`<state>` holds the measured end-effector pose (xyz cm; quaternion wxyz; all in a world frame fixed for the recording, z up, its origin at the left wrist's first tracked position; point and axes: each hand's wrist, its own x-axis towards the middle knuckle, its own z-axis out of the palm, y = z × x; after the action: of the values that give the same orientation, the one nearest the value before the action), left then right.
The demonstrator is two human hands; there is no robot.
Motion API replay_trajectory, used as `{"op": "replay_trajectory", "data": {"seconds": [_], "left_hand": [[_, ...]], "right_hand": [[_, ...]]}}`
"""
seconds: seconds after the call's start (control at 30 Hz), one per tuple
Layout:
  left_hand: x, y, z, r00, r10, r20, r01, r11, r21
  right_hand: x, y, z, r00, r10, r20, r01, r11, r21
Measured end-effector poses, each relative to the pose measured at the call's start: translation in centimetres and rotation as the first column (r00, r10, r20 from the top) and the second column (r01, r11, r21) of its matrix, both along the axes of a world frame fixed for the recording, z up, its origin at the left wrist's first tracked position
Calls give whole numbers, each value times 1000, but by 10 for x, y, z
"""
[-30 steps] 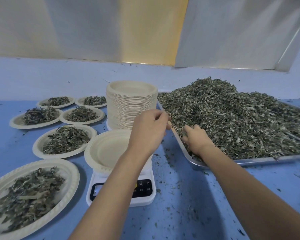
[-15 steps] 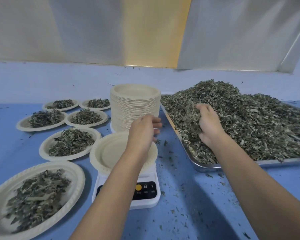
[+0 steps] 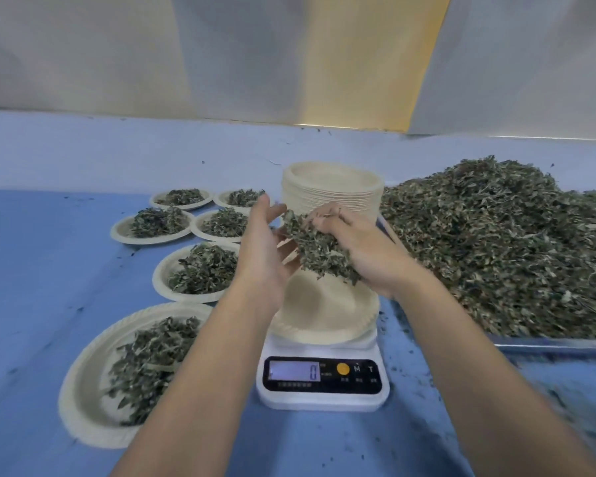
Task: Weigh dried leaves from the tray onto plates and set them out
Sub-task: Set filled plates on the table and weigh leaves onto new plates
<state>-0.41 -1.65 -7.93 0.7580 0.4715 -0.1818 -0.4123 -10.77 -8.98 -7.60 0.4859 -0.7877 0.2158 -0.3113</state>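
Right hand (image 3: 368,256) grips leaf clump (image 3: 319,251), left hand (image 3: 265,249) open beside; scale (image 3: 324,399) reads 0.

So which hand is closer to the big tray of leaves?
Right. The right hand, holding a clump of leaves, is just left of the tray; the left hand is farther left, beyond the clump.
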Motion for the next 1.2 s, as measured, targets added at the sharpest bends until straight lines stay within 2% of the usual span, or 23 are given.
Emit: {"op": "replay_trajectory", "data": {"seconds": [0.1, 0.33, 0.67, 1.03, 1.2], "left_hand": [[1, -2, -1, 1000, 1, 9, -1, 999, 43], [-12, -14, -12, 989, -9, 146, -12, 990, 144], [-9, -17, -18, 993, 114, 22, -116, 984, 132], [-9, -9, -13, 976, 216, 31, -218, 969, 116], [-5, -7, -11, 952, 287, 105, -299, 944, 137]], "right_hand": [[5, 4, -4, 999, 29, -37, -32, 997, -67], [9, 8, -13, 998, 51, -44, -58, 984, -166], [9, 16, -18, 1000, 13, 25, -6, 967, -255], [6, 13, -17, 998, 33, 47, -23, 977, -211], [2, 6, -15, 1000, 10, 25, -5, 977, -212]]}}
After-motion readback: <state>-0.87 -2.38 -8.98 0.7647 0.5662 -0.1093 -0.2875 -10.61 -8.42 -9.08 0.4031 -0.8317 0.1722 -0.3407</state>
